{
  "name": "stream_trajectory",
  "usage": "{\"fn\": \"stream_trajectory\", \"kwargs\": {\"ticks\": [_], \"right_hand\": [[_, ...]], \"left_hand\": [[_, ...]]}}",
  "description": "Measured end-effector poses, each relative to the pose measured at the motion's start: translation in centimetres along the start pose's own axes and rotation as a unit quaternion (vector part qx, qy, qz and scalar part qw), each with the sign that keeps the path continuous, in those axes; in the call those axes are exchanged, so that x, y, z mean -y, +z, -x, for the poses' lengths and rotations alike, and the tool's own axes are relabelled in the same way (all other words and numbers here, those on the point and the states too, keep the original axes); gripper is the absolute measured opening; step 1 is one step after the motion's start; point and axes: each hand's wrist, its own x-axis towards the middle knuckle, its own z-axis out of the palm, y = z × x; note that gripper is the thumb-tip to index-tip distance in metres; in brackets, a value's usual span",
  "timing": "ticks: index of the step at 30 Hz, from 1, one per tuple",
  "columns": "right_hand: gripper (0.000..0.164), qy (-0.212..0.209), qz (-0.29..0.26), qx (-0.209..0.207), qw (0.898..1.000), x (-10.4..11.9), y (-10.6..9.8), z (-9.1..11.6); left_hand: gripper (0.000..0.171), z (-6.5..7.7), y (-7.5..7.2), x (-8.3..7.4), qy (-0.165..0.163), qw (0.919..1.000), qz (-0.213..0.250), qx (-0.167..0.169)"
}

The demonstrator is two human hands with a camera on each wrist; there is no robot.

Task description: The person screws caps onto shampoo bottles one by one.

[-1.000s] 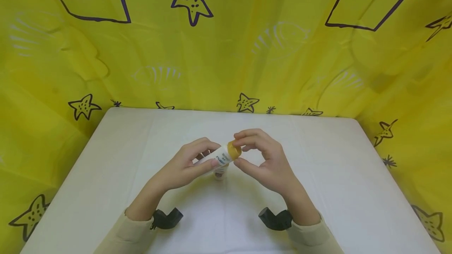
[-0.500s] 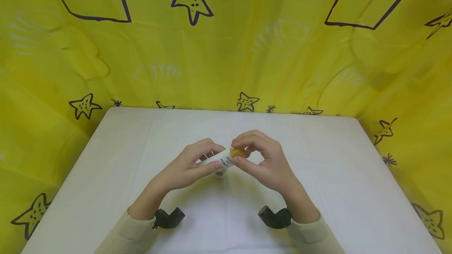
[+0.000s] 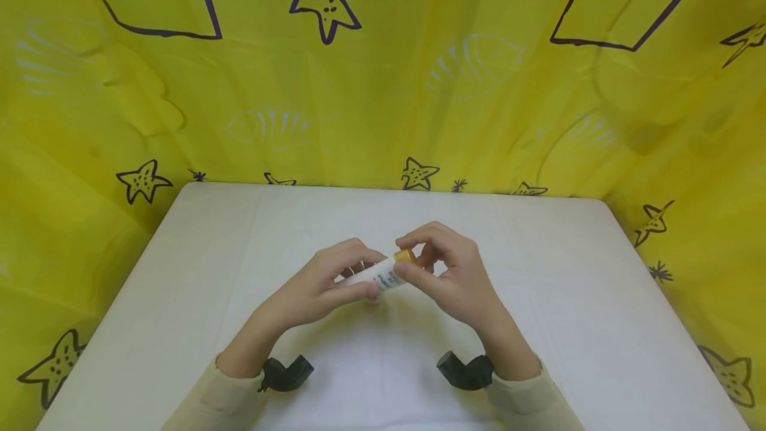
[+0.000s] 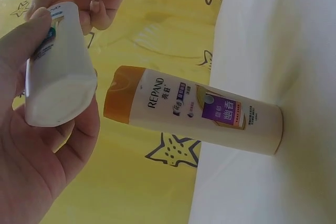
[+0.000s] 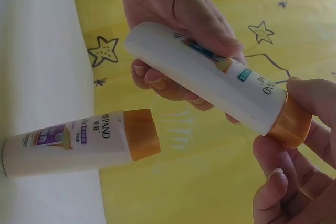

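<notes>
My left hand (image 3: 320,285) grips a white shampoo-type bottle (image 3: 383,275) by its body, holding it tilted above the table. The bottle's orange cap (image 5: 291,124) points towards my right hand (image 3: 455,275), whose thumb and index finger pinch it in the right wrist view. Its label is partly covered by my left thumb. A second bottle (image 4: 210,114), cream with an orange cap (image 4: 123,95) and a purple label, stands upright on the table beneath my hands. In the head view the held bottle and left hand hide most of it.
A white cloth covers the table (image 3: 209,251). Behind and beside it hangs a yellow curtain (image 3: 383,85) printed with starfish and fish. Black camera mounts (image 3: 467,371) sit at both wrists.
The right hand's spread fingers have come in around the orange cap. The held bottle has shifted slightly right and down, hiding more of the standing bottle.
</notes>
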Motion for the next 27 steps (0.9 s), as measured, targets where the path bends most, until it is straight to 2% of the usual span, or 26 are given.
{"fn": "stream_trajectory", "kwargs": {"ticks": [4,8,12,19,23,27], "right_hand": [[0.025,-0.003,-0.005,0.002,1.000,0.0,-0.1,0.0],[0.032,-0.066,-0.038,0.032,0.997,0.0,-0.3,-0.2],[0.040,-0.111,-0.048,0.066,0.990,0.1,-0.5,-0.2],[0.042,-0.115,-0.025,0.071,0.990,0.0,-0.7,-0.2],[0.040,-0.132,-0.041,0.073,0.988,-0.1,-0.9,-0.2],[0.035,-0.154,-0.065,0.069,0.984,-0.2,-0.8,-0.2]], "left_hand": [[0.025,-0.1,-0.3,-1.3,-0.011,0.9999,0.007,-0.003],[0.021,-0.3,-0.9,-2.4,-0.041,0.9976,0.056,0.001],[0.021,-0.2,-1.4,-2.4,-0.074,0.9902,0.117,0.012],[0.023,0.0,-1.3,-1.5,-0.079,0.9771,0.191,0.051],[0.022,0.0,-1.3,-1.4,-0.083,0.9758,0.192,0.064],[0.021,0.0,-1.2,-1.6,-0.058,0.9818,0.169,0.064]]}}
